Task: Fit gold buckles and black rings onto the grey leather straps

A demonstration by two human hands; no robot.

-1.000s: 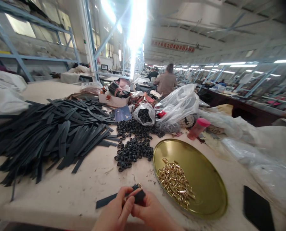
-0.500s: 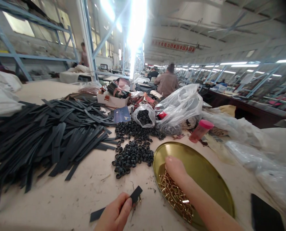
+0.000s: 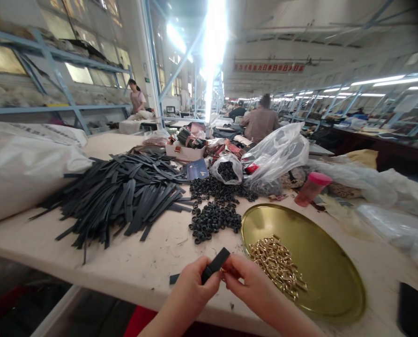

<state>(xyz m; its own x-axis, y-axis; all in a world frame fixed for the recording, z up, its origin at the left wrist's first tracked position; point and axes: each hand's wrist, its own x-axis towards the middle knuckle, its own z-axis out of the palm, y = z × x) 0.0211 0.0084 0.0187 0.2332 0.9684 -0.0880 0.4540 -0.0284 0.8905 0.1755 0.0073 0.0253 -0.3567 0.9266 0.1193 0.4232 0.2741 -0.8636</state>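
Note:
My left hand (image 3: pixel 198 285) is closed round a black strip (image 3: pixel 216 265) near the table's front edge, with one strip end sticking out to the left. Against the strip's right side, my right hand (image 3: pixel 242 276) pinches a small gold piece, mostly hidden by the fingers. A gold oval tray (image 3: pixel 328 262) lies to the right, holding a heap of gold metal pieces (image 3: pixel 279 262). Beyond my hands is a pile of small black loops (image 3: pixel 214 221). Many black strips (image 3: pixel 124 192) are heaped at the left.
A pink-lidded jar (image 3: pixel 312 189) leans behind the tray. Clear plastic bags (image 3: pixel 279 152), a blue card (image 3: pixel 197 169) and an open box (image 3: pixel 184 152) are farther back. White sacks (image 3: pixel 26 164) lie left; a dark flat object (image 3: pixel 414 309) lies right. People are in the background.
My right hand has left the gold pieces in the tray and come across to the strip in my left hand. The view has shifted, so the scene sits farther right.

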